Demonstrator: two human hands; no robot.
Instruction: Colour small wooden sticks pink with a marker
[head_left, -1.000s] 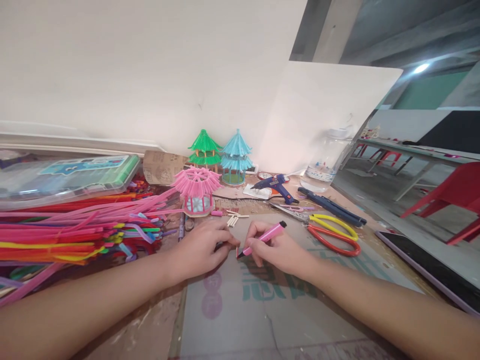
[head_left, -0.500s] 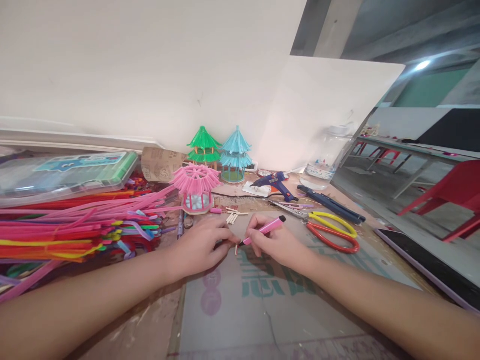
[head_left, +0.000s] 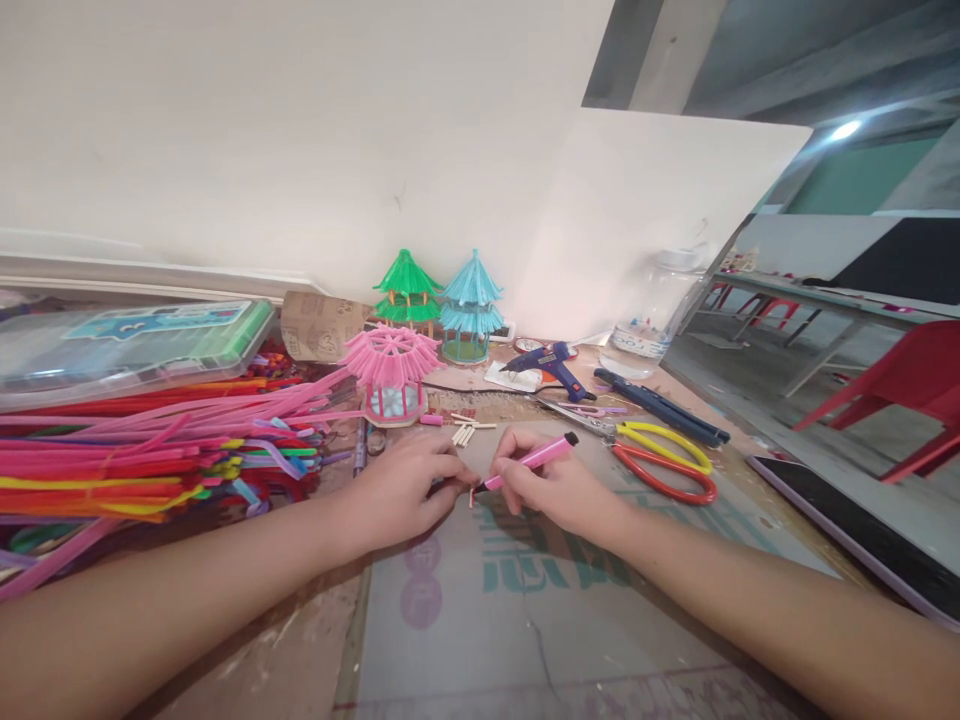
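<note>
Between the fingers of my right hand [head_left: 544, 485] is a pink marker pen [head_left: 544, 453], its dark tip pointing down and left. That tip meets a small wooden stick [head_left: 472, 497], pinched by my left hand [head_left: 409, 490] and partly hidden by its fingertips. Pink colour shows on the stick. Just beyond my hands, several short plain sticks [head_left: 466, 432] lie in a loose pile. A pink pen cap [head_left: 431, 420] rests to their left. Behind it stands a small pavilion with a pink roof [head_left: 394, 365].
Bundled pipe cleaners [head_left: 150, 460] lie left under a plastic case [head_left: 135, 345]. Green [head_left: 406, 285] and blue pavilions [head_left: 472, 305] stand behind. A glue gun [head_left: 551, 368], scissors [head_left: 664, 465], a dark-handled tool [head_left: 660, 408], a clear jar [head_left: 649, 310] and a phone [head_left: 855, 530] sit right.
The marker and the stick have shifted very slightly at the fingertips. Both hands stay in nearly the same place, and the view has moved a little.
</note>
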